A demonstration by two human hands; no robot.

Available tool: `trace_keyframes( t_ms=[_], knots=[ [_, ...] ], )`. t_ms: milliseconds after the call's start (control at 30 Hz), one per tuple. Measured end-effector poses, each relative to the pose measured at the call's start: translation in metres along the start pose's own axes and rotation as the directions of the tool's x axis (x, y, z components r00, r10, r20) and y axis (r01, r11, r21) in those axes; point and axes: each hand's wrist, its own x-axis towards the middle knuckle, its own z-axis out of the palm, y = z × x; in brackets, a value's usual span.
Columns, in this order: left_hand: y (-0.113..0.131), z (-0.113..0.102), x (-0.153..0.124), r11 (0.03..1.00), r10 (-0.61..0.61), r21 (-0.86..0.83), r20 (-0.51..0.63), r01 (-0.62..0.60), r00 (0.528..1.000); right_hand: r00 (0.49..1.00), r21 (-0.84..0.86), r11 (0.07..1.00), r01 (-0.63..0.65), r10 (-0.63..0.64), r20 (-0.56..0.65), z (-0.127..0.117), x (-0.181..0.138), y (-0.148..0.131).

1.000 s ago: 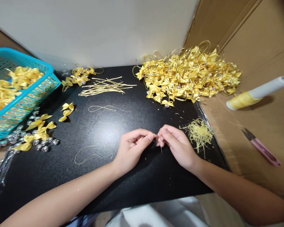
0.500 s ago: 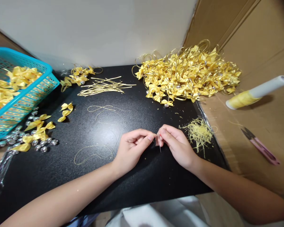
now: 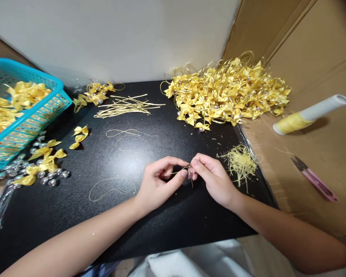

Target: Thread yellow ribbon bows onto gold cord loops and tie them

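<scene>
My left hand [image 3: 158, 182] has its thumb and index finger bent round a thin yellow thread [image 3: 178, 172], whose end runs toward my right hand. Pinched closed, my right hand [image 3: 213, 177] holds a thin needle [image 3: 192, 183] that points down below its fingertips. The two hands meet above the black tabletop [image 3: 167, 234]; the fingertips partly hide the thread at the needle. A long loose yellow thread [image 3: 112, 189] lies in loops left of my left hand. To the right of my right hand is a tangled heap of yellow thread clippings [image 3: 242, 163].
A blue basket [image 3: 56, 92] of yellow bows stands left, near silver bells [image 3: 52, 182] and loose bows [image 3: 33, 169]. Gold cords [image 3: 129, 105] lie at the back. A big pile of belled bows [image 3: 219, 96] sits back right; thread snips [image 3: 315, 179] and a thread-wound tube [image 3: 308, 114] lie right.
My left thumb and index finger have parted a little, and the yellow thread now shows between them. My right hand still pinches the needle, shifted slightly left.
</scene>
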Motion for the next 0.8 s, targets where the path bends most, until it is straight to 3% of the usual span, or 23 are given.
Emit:
trace_keyframes(
  t_ms=[267,467,667,733,800],
  knots=[
    [0.002,0.002,0.002,0.996,0.082,0.028,0.009,-0.082,0.997,1.000,-0.037,0.999,-0.008,0.009,0.013,0.001,-0.001,0.001],
    [0.001,-0.006,0.003,0.949,0.299,0.078,0.087,-0.305,0.950,0.998,0.006,1.000,0.016,-0.016,-0.061,-0.002,0.002,0.001],
    [-0.004,-0.017,-0.002,0.915,0.275,0.283,0.085,-0.288,0.958,0.987,-0.039,0.997,0.071,-0.076,-0.141,-0.006,0.004,0.000],
    [-0.005,-0.018,-0.004,0.890,0.320,0.336,0.022,-0.308,0.947,0.980,-0.101,0.990,0.099,-0.115,-0.165,-0.006,0.003,0.000],
    [-0.002,-0.016,-0.005,0.846,0.423,0.392,-0.079,-0.362,0.903,0.969,-0.184,0.975,0.126,-0.161,-0.190,-0.005,0.002,0.000]
  ],
)
